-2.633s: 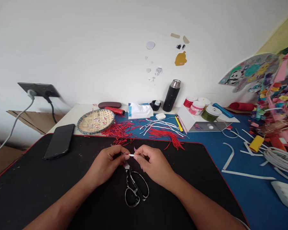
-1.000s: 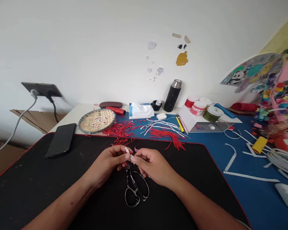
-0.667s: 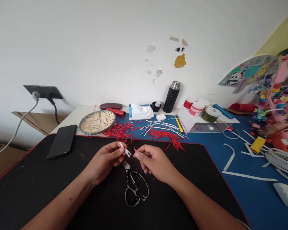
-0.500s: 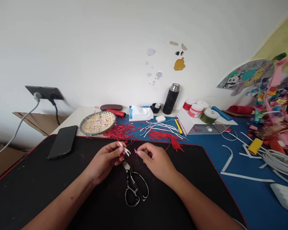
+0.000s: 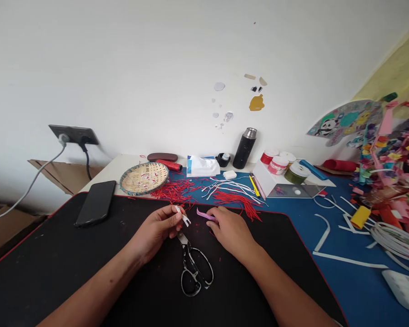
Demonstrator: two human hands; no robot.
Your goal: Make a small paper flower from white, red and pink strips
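Observation:
In front of me, my left hand [image 5: 163, 223] pinches a short folded piece of white cord [image 5: 183, 216] between thumb and fingers, its two loose ends pointing right. My right hand [image 5: 231, 230] is closed round a pair of purple tweezers [image 5: 205, 215] whose bent tip points left, apart from the cord. Scissors [image 5: 192, 270] with worn black handles lie on the black mat [image 5: 139, 290] just below the hands. Their blades are partly hidden by my left hand.
Beyond the mat lie red cords [image 5: 240, 202], white cords [image 5: 225, 185] and a woven basket [image 5: 145, 178] holding small red and white bits. A phone [image 5: 96, 203] lies left. A black flask [image 5: 245, 148] and paint jars [image 5: 298, 172] stand behind; white strips [image 5: 349, 260] lie right.
My right hand has shifted slightly right, and more of the purple tweezers shows. My left hand still pinches the white cord. The camera view has tilted slightly.

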